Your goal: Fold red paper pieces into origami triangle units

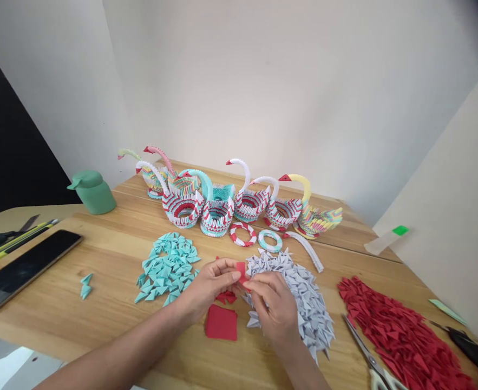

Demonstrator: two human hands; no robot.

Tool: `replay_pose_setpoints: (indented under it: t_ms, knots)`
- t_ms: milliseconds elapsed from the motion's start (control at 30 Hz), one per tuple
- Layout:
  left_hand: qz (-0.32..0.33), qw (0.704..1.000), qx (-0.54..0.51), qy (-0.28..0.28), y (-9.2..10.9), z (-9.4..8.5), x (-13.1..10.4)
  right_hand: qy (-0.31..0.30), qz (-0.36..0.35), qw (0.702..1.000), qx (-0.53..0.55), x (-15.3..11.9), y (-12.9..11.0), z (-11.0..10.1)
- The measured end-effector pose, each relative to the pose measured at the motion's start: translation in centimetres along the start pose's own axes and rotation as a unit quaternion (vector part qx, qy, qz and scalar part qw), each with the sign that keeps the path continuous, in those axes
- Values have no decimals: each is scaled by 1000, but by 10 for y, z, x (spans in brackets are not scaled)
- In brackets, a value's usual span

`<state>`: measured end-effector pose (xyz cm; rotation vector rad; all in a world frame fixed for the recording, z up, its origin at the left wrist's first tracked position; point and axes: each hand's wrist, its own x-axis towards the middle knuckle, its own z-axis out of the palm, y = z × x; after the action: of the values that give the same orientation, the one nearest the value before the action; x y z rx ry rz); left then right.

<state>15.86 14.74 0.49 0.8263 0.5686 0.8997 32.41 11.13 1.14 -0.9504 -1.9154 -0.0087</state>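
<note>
Pale walls (239, 81) rise behind a wooden table (109, 254). Near its middle, toward the near edge, one small red paper (241, 267) is held just above the surface. The left hand (216, 281) pinches it between thumb and fingers, and the right hand (277, 309) grips its lower end with closed fingertips. It looks like folding in progress; the next move seems to call for matched edges and a firm crease, though the exact fold is hidden.

Below the hands lies one stack of red squares (221, 323), its sheets too tight to count, with a few red pieces (226, 297) just beyond. Three large heaps surround this spot, each too dense to count: teal triangles (168, 268) to the left, pale grey triangles (309, 303) beside the right hand, and red triangles (405, 336) toward the right edge. Two teal pieces (86, 287) sit apart, near one phone (27, 268) at the left edge. One pair of scissors (371, 358) lies toward the near right corner.

Farther back are two rings (270, 249), one loose curved neck (309, 252) and seven paper swans (216, 223), ranged toward the far edge.
</note>
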Motion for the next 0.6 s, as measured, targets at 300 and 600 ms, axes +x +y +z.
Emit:
replay_pose_setpoints:
  t_ms: [300,600]
  knots:
    - [25,980,196,28,1,-4,4,-11,-16,999,-27,-1,2,-2]
    - [91,934,339,65,7,1,-3,-10,68,998,11,-3,9,2]
